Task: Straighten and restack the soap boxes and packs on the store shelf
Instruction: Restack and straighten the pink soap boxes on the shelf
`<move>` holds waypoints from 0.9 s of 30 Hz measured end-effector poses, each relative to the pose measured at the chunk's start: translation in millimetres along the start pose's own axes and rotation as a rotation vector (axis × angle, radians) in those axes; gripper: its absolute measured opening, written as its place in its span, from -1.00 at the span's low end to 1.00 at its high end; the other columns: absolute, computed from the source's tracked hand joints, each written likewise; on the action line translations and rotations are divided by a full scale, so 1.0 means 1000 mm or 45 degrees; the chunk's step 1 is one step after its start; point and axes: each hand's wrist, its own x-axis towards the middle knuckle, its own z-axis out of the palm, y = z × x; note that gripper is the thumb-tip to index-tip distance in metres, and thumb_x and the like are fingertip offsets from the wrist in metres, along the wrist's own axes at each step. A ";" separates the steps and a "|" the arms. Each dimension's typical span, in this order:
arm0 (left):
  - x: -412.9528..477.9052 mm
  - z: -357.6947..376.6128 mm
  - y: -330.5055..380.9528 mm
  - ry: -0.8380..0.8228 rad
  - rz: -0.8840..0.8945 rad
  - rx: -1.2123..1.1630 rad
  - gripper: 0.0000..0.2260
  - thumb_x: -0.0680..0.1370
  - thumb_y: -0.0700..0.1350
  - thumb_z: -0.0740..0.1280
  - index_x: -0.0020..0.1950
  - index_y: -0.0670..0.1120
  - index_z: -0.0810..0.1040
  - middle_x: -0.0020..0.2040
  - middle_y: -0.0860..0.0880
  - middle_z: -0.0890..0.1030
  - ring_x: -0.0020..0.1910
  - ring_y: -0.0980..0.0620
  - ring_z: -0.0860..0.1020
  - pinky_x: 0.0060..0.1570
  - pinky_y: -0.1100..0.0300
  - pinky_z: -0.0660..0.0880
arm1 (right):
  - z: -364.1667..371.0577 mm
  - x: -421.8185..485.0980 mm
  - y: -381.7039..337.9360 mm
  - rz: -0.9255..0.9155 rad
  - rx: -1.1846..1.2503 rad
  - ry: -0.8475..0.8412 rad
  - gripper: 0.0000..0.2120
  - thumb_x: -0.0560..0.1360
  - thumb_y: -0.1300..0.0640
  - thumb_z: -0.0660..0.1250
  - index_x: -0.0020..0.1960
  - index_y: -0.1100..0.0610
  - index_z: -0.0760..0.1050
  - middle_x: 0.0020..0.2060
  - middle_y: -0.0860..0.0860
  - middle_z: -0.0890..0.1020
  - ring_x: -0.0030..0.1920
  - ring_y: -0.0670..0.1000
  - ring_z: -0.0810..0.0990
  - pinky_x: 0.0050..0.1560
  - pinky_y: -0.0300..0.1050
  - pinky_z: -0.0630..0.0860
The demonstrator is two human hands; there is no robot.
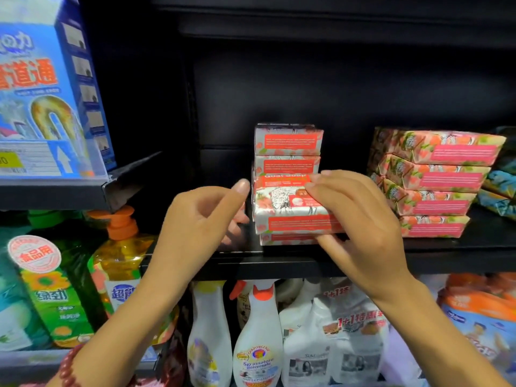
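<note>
On a black store shelf [279, 263], the right hand [360, 219] grips a soap box [284, 202]; the left hand [201, 216] hovers half-open.

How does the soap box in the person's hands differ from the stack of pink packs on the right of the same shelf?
The Goat Soap box is tilted, its white illustrated top face toward the camera; the pink packs lie flat, only their sides showing. The box carries red-orange label panels; the packs carry pink ones. The right hand grips the box while the left hand sits by its left end; nobody touches the packs. Both show peachy fruit patterns and share the black shelf.
</note>
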 end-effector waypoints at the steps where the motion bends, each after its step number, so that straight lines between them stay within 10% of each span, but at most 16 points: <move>1: 0.003 0.002 0.006 -0.105 -0.094 -0.034 -0.65 0.35 0.40 0.26 -0.21 0.18 0.65 -0.34 0.04 0.66 -0.41 0.14 0.61 -0.46 0.40 0.46 | 0.000 0.002 -0.002 -0.038 -0.009 0.037 -0.73 0.45 0.26 0.38 0.12 0.36 0.54 0.11 0.23 0.58 0.19 0.18 0.51 0.28 -0.04 0.41; 8: 0.004 0.011 0.008 -0.178 -0.145 -0.340 -0.66 0.31 0.08 0.52 -0.06 -0.11 0.63 -0.15 -0.02 0.70 -0.14 0.04 0.68 -0.23 0.25 0.60 | -0.004 0.008 0.002 -0.063 0.070 -0.203 -0.47 0.43 0.05 0.41 0.33 0.18 0.36 0.30 0.17 0.44 0.36 0.12 0.34 0.34 0.03 0.34; 15: 0.002 0.011 0.005 -0.094 0.248 -0.167 -0.61 0.36 0.02 0.53 0.12 -0.03 0.53 0.04 0.15 0.64 0.03 0.17 0.61 -0.10 0.36 0.53 | -0.024 0.023 0.004 0.630 0.830 -0.347 -0.40 0.35 -0.22 0.39 0.33 -0.26 0.26 0.19 -0.35 0.47 0.20 -0.31 0.45 0.12 -0.42 0.43; 27: 0.014 0.004 0.008 -0.370 0.140 -0.165 -0.56 0.27 0.10 0.52 0.11 0.16 0.51 0.04 0.28 0.61 0.02 0.26 0.60 -0.16 0.44 0.50 | -0.015 0.022 -0.009 0.310 0.605 -0.083 -0.70 0.35 0.31 0.39 0.06 0.22 0.45 0.05 -0.10 0.53 0.16 -0.19 0.50 0.13 -0.35 0.45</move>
